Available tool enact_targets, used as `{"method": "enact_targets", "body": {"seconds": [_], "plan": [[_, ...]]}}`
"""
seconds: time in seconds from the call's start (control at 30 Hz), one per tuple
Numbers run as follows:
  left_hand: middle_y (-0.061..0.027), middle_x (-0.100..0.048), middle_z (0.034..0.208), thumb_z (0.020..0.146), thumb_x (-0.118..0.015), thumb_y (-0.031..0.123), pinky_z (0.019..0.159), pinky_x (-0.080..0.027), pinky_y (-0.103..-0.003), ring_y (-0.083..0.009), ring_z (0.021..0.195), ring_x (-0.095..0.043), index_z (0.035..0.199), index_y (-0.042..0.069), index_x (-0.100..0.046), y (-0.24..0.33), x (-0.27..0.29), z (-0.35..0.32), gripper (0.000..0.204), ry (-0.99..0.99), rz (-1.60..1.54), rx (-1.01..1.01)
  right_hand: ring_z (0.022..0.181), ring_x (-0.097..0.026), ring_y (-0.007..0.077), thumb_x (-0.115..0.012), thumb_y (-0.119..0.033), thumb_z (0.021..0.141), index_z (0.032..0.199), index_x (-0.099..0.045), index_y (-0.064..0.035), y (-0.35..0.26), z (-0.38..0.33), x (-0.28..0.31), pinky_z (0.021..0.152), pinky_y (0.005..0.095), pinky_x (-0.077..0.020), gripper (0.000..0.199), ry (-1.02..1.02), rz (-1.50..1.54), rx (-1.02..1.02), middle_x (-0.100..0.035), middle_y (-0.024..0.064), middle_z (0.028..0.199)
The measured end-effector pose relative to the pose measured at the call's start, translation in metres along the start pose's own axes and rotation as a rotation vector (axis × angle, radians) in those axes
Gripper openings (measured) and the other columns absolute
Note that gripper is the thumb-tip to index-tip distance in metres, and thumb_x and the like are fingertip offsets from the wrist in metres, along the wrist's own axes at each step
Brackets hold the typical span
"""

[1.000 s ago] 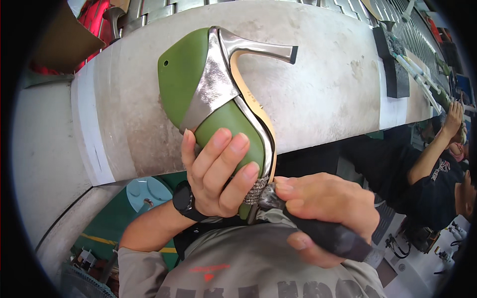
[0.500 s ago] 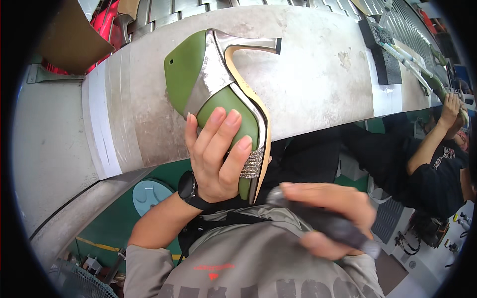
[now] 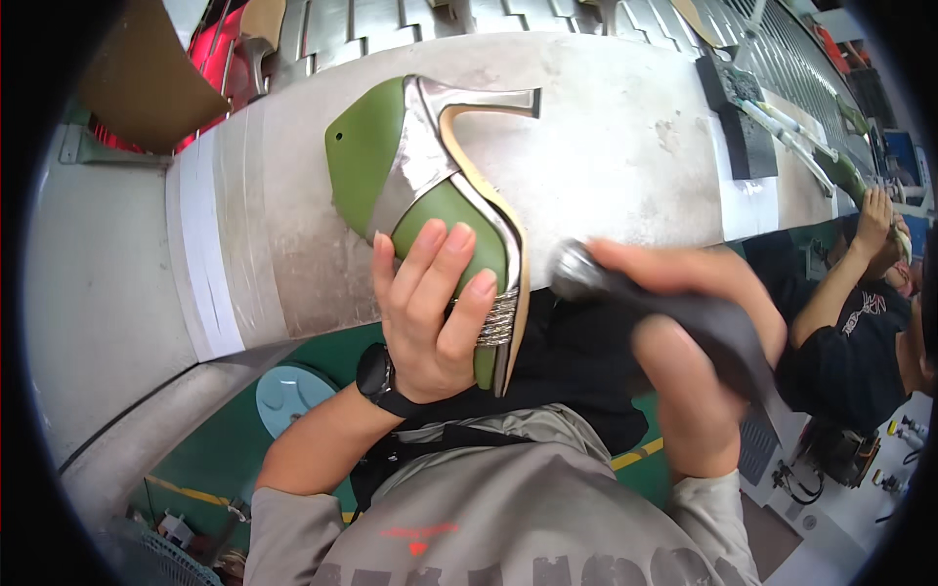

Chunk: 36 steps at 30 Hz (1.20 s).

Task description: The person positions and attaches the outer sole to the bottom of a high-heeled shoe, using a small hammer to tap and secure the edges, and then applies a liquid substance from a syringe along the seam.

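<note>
The left hand (image 3: 430,313) clasps the green high-heeled shoe (image 3: 430,195) over the grey workbench (image 3: 625,166); the right hand (image 3: 684,342), fist tight on a dark tool (image 3: 674,313), has pulled away from the shoe's toe.

brown cardboard box (image 3: 147,83) top left behind bench, no labels, signs or screens visible

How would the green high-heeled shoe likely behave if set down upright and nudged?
The shoe would probably tip easily: its silver heel is thin. It looks stiff, holding its shape in the left hand. The glossy silver upper may be slippery.
</note>
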<state>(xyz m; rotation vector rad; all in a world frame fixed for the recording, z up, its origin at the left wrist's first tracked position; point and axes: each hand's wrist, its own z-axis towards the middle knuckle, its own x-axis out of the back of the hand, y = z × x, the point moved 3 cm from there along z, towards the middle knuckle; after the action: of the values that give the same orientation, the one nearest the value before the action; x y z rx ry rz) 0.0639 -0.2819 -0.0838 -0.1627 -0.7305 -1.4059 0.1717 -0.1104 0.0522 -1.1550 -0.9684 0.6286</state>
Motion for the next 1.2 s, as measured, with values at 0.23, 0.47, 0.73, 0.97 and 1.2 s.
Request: {"method": "enact_targets", "body": {"seconds": [0.23, 0.47, 0.73, 0.97, 1.2], "plan": [[-0.0206, -0.064, 0.144, 0.102, -0.065, 0.01, 0.126, -0.028, -0.063, -0.0396, 0.137, -0.059, 0.136, 0.01, -0.056, 0.006, -0.003, 0.008, 0.036, 0.027, -0.066, 0.065, 0.103, -0.077, 0.0349, -0.082, -0.01, 0.085, 0.112, -0.071, 0.0069, 0.022, -0.004, -0.016, 0.09, 0.0414, -0.0618, 0.033, -0.18, 0.066, 0.125, -0.077, 0.0258, 0.113], [-0.0261, -0.053, 0.151, 0.091, -0.083, 0.03, 0.127, -0.027, -0.065, -0.0474, 0.142, -0.052, 0.146, 0.007, -0.044, 0.007, -0.001, 0.004, 0.071, -0.079, 0.013, -0.014, 0.102, -0.079, 0.0373, -0.087, -0.005, 0.076, 0.107, -0.075, 0.0052, 0.014, -0.048, -0.022, 0.089, 0.0419, -0.0649, 0.035, -0.258, -0.042, 0.236, -0.078, 0.0221, 0.111], [-0.0193, -0.062, 0.143, 0.103, -0.064, 0.013, 0.127, -0.026, -0.067, -0.0383, 0.139, -0.057, 0.135, 0.013, -0.056, 0.015, -0.005, 0.002, 0.033, 0.002, -0.087, 0.108, 0.108, -0.079, 0.0281, -0.079, -0.004, 0.092, 0.12, -0.068, 0.0044, 0.031, -0.001, 0.004, 0.095, 0.0351, -0.062, 0.03, -0.161, 0.266, -0.162, -0.078, 0.0234, 0.12], [-0.0106, -0.063, 0.138, 0.104, -0.063, 0.021, 0.126, -0.025, -0.072, -0.0331, 0.137, -0.057, 0.136, 0.018, -0.055, 0.011, -0.005, -0.008, 0.033, -0.013, -0.042, 0.039, 0.099, -0.077, 0.0153, -0.076, -0.004, 0.095, 0.116, -0.07, 0.0049, 0.03, 0.054, 0.018, 0.085, 0.029, -0.061, 0.024, -0.342, 0.289, -0.409, -0.08, 0.0194, 0.113], [-0.0009, -0.063, 0.136, 0.106, -0.06, 0.03, 0.126, -0.025, -0.073, -0.0255, 0.138, -0.056, 0.136, 0.024, -0.055, 0.011, -0.006, -0.009, 0.031, 0.024, -0.016, 0.027, 0.091, -0.074, 0.0131, -0.079, -0.003, 0.091, 0.109, -0.074, 0.0059, 0.038, 0.111, 0.01, 0.081, 0.0278, -0.0596, 0.021, -0.508, 0.25, -0.581, -0.08, 0.0142, 0.103]]}}
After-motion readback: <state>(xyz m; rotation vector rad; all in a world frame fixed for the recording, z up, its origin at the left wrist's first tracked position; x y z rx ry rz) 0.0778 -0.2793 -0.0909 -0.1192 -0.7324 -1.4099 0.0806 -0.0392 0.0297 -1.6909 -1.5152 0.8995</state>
